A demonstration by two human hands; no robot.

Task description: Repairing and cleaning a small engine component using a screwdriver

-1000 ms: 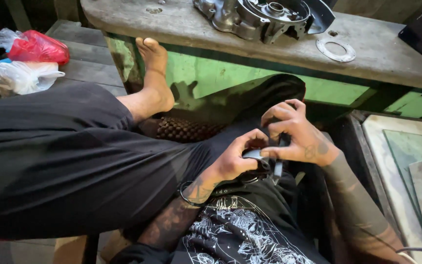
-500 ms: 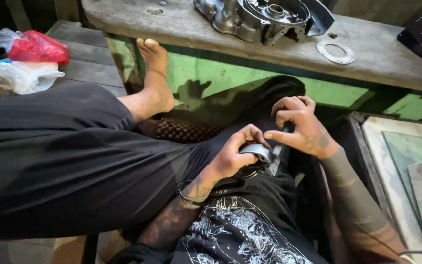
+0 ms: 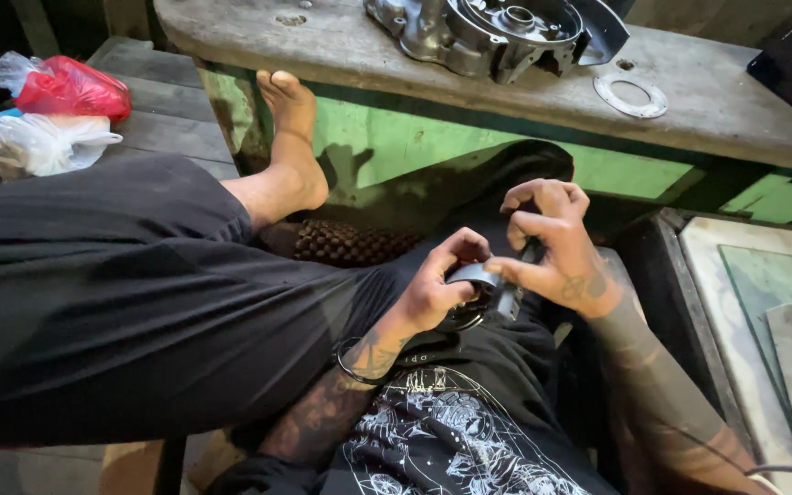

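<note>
I sit with my legs in black trousers, both hands over my lap. My left hand [image 3: 440, 286] grips a small round metal part [image 3: 475, 291] with a dark ring-shaped body. My right hand [image 3: 556, 246] closes its fingers on a thin dark tool [image 3: 517, 275] pressed against that part's right side. The tool's tip is hidden between my fingers and the part. A black band sits on my left wrist.
A grey metal engine casing [image 3: 497, 35] and a flat metal ring gasket [image 3: 632, 95] lie on the worn wooden bench [image 3: 341, 46] ahead. My bare foot [image 3: 291, 137] rests against its green front. Red and white plastic bags [image 3: 43, 115] lie left. A framed glass panel [image 3: 763, 293] stands right.
My right hand has lifted slightly and shifted right on the tool. My left hand has turned the round part a little. The camera view is nearly the same.
</note>
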